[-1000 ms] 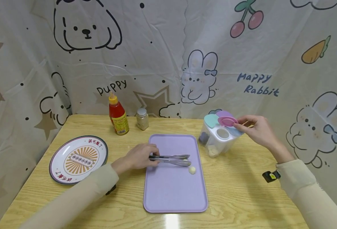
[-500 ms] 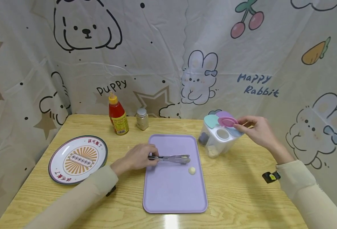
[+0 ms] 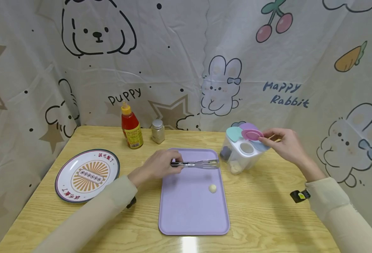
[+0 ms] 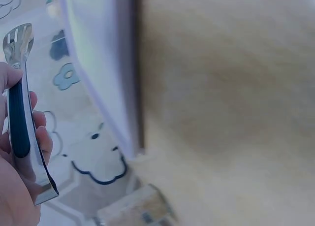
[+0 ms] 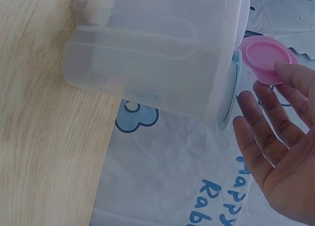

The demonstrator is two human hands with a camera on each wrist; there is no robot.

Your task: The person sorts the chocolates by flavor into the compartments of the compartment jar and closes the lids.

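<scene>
My left hand (image 3: pixel 160 167) grips metal tongs (image 3: pixel 194 164) by their dark-lined handle (image 4: pixel 19 122); the tong tips hover over the far right part of the lilac tray (image 3: pixel 186 214), pointing at the clear compartment container (image 3: pixel 241 151). A small pale ball (image 3: pixel 212 188) lies on the tray's right side, below the tongs. My right hand (image 3: pixel 282 142) touches the pink flip lid (image 3: pixel 251 134) of the container with its fingertips (image 5: pixel 295 78); one round opening (image 3: pixel 246 148) in the white top stands uncovered. The container is tilted toward the tray (image 5: pixel 147 63).
A patterned plate (image 3: pixel 87 175) sits at the left of the wooden table (image 3: pixel 268 218). A red sauce bottle (image 3: pixel 131 128) and a small shaker jar (image 3: pixel 158 131) stand at the back. Cartoon-printed cloth (image 3: pixel 173 52) walls the table on three sides.
My left hand has lifted the tongs and carried them up and to the right, away from the pale ball and toward the container. The right hand and lid have not moved.
</scene>
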